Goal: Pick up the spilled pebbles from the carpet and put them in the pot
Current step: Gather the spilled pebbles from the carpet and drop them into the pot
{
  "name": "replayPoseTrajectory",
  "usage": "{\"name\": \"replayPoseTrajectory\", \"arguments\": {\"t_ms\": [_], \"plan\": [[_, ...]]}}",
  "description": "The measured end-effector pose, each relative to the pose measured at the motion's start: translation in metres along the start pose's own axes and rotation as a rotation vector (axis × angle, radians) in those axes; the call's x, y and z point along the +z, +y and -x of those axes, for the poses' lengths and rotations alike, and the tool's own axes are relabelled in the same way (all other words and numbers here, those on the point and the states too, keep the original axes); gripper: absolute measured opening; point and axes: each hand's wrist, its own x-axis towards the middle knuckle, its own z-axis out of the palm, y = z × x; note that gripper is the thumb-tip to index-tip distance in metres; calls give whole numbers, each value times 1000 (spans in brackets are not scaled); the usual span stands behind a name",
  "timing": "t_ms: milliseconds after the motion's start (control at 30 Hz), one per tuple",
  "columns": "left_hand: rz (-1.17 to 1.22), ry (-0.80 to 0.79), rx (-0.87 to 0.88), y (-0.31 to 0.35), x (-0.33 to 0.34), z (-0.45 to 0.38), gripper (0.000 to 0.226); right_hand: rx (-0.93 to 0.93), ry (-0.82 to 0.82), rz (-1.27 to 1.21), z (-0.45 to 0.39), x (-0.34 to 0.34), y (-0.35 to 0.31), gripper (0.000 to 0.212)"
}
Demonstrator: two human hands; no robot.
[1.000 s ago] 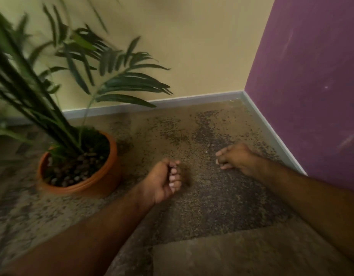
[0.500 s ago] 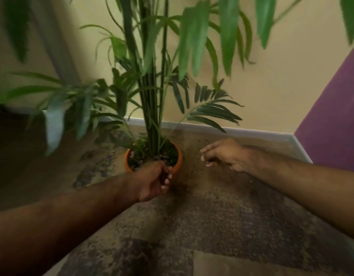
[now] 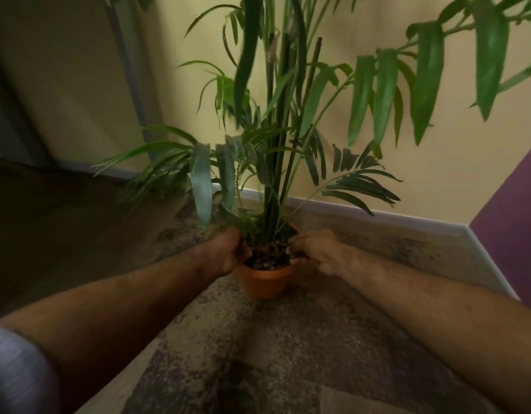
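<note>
A terracotta pot (image 3: 265, 280) with a tall green palm stands on the patterned carpet near the wall. Brown pebbles (image 3: 270, 258) cover the soil around the stems. My left hand (image 3: 228, 252) is curled in a fist against the pot's left rim, its palm side hidden. My right hand (image 3: 315, 249) rests at the right rim, with bent fingers reaching over the pebbles and the thumb at the rim's edge. Whether any pebbles lie under those fingers is hidden. No loose pebbles show on the carpet in this view.
A yellow wall with a pale baseboard (image 3: 392, 219) runs behind the pot and meets a purple wall (image 3: 515, 234) on the right. Palm fronds (image 3: 383, 97) hang overhead and spread left. Mottled carpet (image 3: 288, 354) stretches toward me.
My view swung left and up from the carpet corner to the pot. Both hands left the carpet and moved to the pot's rim, the left one staying curled throughout.
</note>
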Motion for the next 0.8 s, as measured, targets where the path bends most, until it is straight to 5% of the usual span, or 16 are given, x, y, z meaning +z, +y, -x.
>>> {"name": "replayPoseTrajectory", "arguments": {"t_ms": [567,800], "plan": [[4,-195,198,9,-8,13,37,-78,101,188,-30,7,-1,28],[41,234,265,-8,-13,-11,28,-132,138,335,-8,-18,-18,19]]}}
